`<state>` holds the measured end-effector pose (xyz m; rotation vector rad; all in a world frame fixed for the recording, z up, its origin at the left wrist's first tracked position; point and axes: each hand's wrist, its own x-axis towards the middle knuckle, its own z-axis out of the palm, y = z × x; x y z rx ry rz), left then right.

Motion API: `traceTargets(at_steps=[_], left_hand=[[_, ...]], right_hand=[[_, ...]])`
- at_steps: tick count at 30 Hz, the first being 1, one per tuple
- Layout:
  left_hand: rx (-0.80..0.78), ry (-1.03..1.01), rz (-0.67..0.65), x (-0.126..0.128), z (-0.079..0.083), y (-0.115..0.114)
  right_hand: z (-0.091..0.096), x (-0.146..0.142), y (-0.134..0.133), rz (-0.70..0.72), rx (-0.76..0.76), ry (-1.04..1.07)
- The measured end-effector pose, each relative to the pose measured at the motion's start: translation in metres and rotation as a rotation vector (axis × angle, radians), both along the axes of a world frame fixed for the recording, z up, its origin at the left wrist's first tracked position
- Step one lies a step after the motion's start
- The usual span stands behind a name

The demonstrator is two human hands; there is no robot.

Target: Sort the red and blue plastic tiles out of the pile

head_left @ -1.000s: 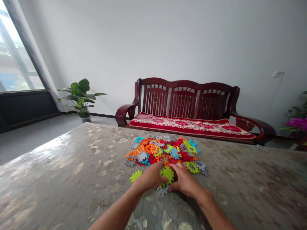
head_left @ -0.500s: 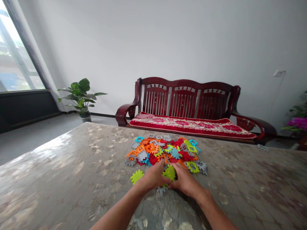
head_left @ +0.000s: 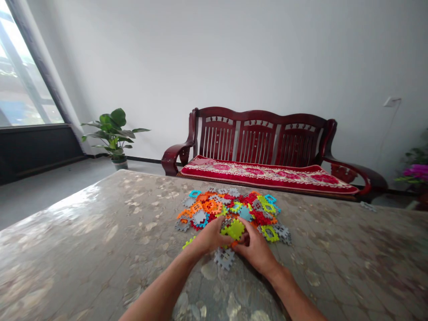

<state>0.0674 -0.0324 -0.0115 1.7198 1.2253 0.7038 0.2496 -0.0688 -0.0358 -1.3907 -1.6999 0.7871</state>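
Note:
My left hand [head_left: 209, 238] and my right hand [head_left: 256, 249] meet at the near edge of a pile of coloured toothed plastic tiles [head_left: 230, 211] on the table [head_left: 100, 240]. Both hands pinch a lime-green tile [head_left: 236, 229] held between them, with a bit of orange showing under it. A grey tile [head_left: 224, 257] lies flat on the table just below the hands. Another lime-green tile [head_left: 187, 242] peeks out to the left of my left wrist.
Beyond the table's far edge stands a dark red wooden bench [head_left: 264, 147] with a red floral cushion. A potted plant [head_left: 113, 133] sits on the floor at the left by the window. Purple flowers [head_left: 416, 171] are at the far right.
Both hands have lifted slightly and moved toward the pile with the green tile. The grey tile under them is now uncovered, and the loose green tile at left is mostly hidden by my wrist.

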Motion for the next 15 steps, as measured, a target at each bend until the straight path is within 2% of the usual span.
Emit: traceTargets(at_steps=[5,7,9,11,15], left_hand=[[-0.083,-0.334,0.107,-0.036,0.027,0.017],[-0.034,-0.394,0.23,-0.055,0.032,0.026],[0.036,-0.4,0.384,-0.072,0.029,0.036],[0.108,-0.383,0.498,-0.087,0.019,0.046],[0.146,-0.253,0.597,-0.104,-0.005,0.061]], right_hand=[[-0.008,0.002,0.003,-0.05,0.088,0.039],[-0.008,0.003,0.003,-0.042,0.12,-0.013],[-0.005,0.002,0.001,-0.019,0.137,-0.071],[-0.003,0.0,-0.002,0.001,0.148,-0.133],[0.001,-0.004,-0.005,0.031,0.24,-0.292]])
